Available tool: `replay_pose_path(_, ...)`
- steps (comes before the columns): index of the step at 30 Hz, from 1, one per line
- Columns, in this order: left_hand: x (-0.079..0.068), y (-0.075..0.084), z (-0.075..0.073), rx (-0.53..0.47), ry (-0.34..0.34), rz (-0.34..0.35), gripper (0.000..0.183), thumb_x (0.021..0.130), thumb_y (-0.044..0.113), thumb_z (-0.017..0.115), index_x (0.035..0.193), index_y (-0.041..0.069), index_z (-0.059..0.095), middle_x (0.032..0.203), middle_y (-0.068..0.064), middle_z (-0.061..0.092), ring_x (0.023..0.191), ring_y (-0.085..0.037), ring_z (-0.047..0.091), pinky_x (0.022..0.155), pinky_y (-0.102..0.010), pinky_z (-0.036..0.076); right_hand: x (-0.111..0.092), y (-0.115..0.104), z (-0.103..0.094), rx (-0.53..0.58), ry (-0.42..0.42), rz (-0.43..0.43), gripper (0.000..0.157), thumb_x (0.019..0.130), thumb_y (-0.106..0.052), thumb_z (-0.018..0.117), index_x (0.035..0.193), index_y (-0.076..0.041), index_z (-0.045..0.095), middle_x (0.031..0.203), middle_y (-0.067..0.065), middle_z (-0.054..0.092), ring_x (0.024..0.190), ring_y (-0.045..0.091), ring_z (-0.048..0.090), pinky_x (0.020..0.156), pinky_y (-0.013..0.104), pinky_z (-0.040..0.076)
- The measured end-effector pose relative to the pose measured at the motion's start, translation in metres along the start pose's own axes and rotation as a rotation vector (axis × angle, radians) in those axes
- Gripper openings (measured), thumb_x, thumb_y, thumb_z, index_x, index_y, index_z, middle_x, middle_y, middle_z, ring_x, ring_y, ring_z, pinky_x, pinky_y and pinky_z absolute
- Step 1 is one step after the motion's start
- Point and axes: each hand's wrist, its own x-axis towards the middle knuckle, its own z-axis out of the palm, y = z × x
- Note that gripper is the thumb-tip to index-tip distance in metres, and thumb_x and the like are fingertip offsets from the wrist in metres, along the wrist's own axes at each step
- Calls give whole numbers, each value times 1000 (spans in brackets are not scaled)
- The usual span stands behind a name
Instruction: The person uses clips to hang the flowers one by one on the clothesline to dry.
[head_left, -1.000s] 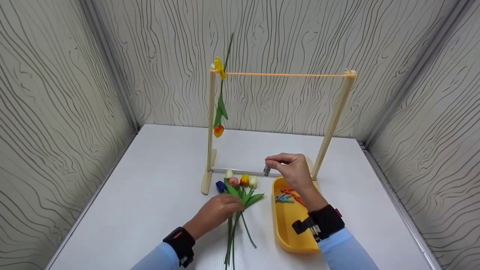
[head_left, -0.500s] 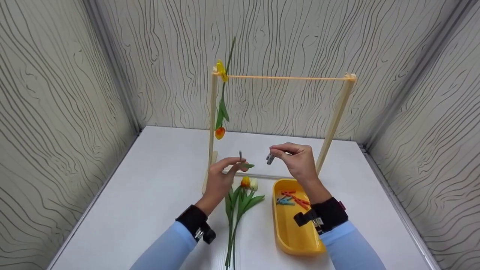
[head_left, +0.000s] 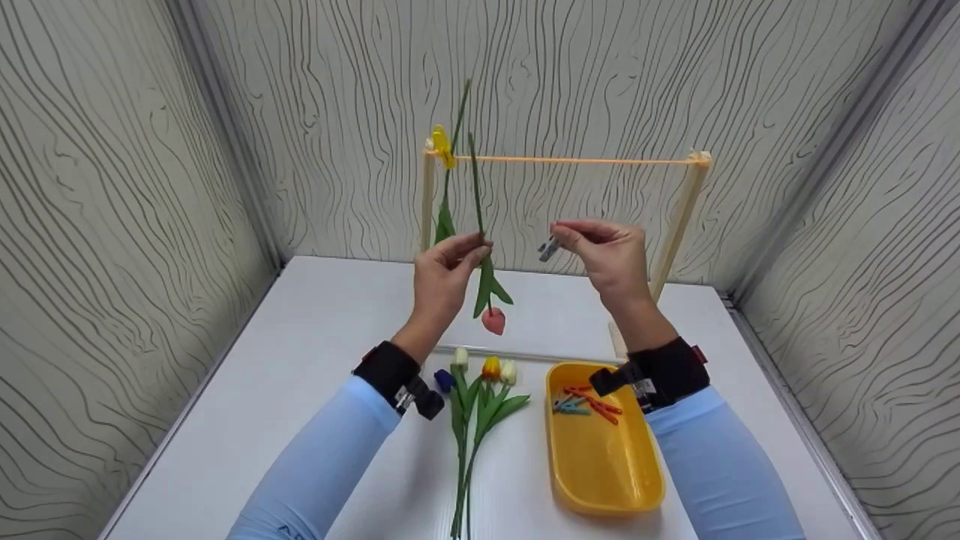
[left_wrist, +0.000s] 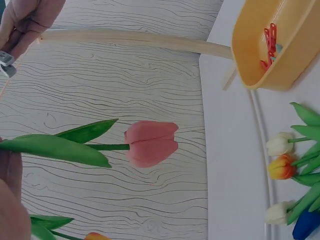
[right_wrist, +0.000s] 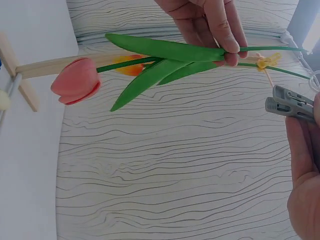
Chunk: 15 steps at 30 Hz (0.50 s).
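My left hand pinches the green stem of a pink tulip, which hangs head down in front of the rack. Its bloom also shows large in the left wrist view. To the right, my right hand pinches a grey clothespin between thumb and fingers, apart from the tulip. An orange string runs between the rack's posts, above and behind both hands. At its left end a yellow clothespin clips another stem; that orange tulip shows behind the pink one in the right wrist view.
Several tulips lie on the white table, among them an orange one and a dark blue one. A yellow tray at the right holds red and blue clothespins. The rack's right wooden post stands behind my right hand.
My left hand has picked the pink tulip out of the bunch and raised it upside down toward the string. My right hand has risen with the grey clothespin.
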Motion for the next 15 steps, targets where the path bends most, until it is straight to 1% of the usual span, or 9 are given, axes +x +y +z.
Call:
replay_pose_path(3, 14, 8, 2, 29, -19, -45, 24, 99, 3, 77, 122, 1, 81, 115, -17, 84, 106, -21, 82, 92, -23, 66, 19, -13, 6, 69, 33, -11, 8, 92, 3, 83, 97, -3, 86, 87, -4, 85, 83, 9, 82, 85, 26, 68)
replay_pose_path(6, 25, 15, 5, 49, -40, -83, 24, 101, 5, 75, 123, 3, 81, 117, -15, 84, 109, -22, 82, 95, -25, 66, 37, -23, 13, 123, 67, -15, 11, 91, 2, 84, 92, -9, 86, 86, -4, 85, 83, 9, 82, 86, 27, 68)
replay_pose_path(10, 38, 22, 7, 66, -41, -130, 24, 102, 7, 74, 125, 4, 80, 119, -13, 84, 111, -21, 81, 99, -29, 66, 57, -32, 24, 143, 108, -23, 6, 91, -2, 86, 93, -8, 86, 85, -3, 83, 84, 9, 82, 88, 27, 68)
replay_pose_path(15, 52, 27, 8, 76, -2, -190, 24, 103, 8, 73, 126, 4, 80, 119, -12, 84, 111, -21, 81, 100, -32, 66, 80, -39, 40, 172, 146, -12, 6, 91, -5, 86, 97, -3, 85, 86, -1, 83, 84, 10, 82, 88, 27, 68)
